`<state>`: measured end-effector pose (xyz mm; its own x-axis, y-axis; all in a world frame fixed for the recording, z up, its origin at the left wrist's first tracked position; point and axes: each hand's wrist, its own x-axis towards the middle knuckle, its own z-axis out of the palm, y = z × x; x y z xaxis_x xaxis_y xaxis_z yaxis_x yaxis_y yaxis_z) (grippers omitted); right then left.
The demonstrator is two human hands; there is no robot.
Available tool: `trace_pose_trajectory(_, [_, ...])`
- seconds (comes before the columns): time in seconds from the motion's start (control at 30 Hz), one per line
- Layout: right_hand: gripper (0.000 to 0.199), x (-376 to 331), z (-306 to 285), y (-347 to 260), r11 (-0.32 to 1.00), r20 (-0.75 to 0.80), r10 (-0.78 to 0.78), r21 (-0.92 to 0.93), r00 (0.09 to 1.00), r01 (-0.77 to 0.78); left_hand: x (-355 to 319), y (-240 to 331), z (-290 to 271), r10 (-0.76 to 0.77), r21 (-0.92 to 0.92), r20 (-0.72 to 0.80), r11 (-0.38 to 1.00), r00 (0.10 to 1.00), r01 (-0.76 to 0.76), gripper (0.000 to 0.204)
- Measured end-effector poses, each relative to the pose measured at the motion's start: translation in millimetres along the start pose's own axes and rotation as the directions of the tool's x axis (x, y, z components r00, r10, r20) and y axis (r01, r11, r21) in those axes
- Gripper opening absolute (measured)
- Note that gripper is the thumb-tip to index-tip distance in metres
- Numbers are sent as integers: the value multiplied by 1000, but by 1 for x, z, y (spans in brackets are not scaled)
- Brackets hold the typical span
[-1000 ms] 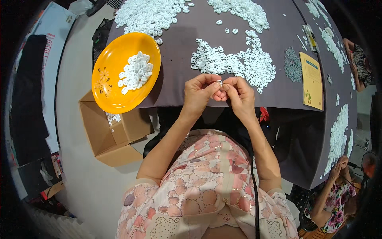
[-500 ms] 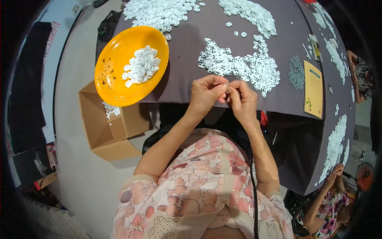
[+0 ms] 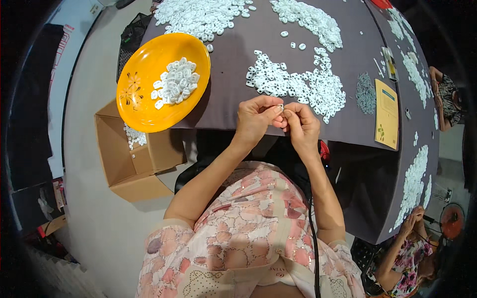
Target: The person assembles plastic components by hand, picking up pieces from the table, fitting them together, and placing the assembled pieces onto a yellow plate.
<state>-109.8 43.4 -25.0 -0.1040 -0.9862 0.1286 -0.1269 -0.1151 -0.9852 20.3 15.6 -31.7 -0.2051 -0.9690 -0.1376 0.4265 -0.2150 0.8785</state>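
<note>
My left hand (image 3: 254, 120) and my right hand (image 3: 303, 122) meet fingertip to fingertip at the table's near edge. Both are closed in a pinch around a small white piece (image 3: 281, 106), mostly covered by the fingers. Just beyond them spreads a pile of small white plastic pieces with dark holes (image 3: 325, 94). On the left, a tilted yellow-orange oval bowl (image 3: 149, 52) with a flower print holds a heap of rounded white plastic pieces (image 3: 176, 82). To the right of the pile lies a heap of small grey metal parts (image 3: 366, 94), too fine to make out singly.
More white pieces (image 3: 198, 20) lie at the far left, with another heap (image 3: 313, 22) at far centre. A yellow booklet (image 3: 386, 114) rests at right. An open cardboard box (image 3: 141, 191) stands below the bowl. Other people's hands (image 3: 415, 216) work along the right side.
My hands keep their pinch, with slight finger movement, and a bit more of the small piece shows between the fingertips. The whole view has shifted slightly.
</note>
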Motion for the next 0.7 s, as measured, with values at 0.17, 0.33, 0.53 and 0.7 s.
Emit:
trace_pose_trajectory(0.17, [8, 0, -1, 2, 1000, -29, -22, 12, 999, 22, 0, 1, 2, 1, -13, 12, 1000, 1000, -1, 12])
trace_pose_trajectory(0.33, [7, 1, 0, 0, 1000, -11, -29, 11, 1000, 29, 0, 3, 1, -13, 13, 11, 1000, 1000, 13, 12])
trace_pose_trajectory(0.53, [7, 1, 0, 1, 1000, -28, 9, -2, 1000, -9, 0, 7, 3, -28, -3, 8, 1000, 1000, 28, 11])
trace_pose_trajectory(0.7, [7, -1, -1, 1, 999, -25, 19, -30, 1000, -20, -2, 4, 5, -17, 61, 8, 998, 1000, 17, 13])
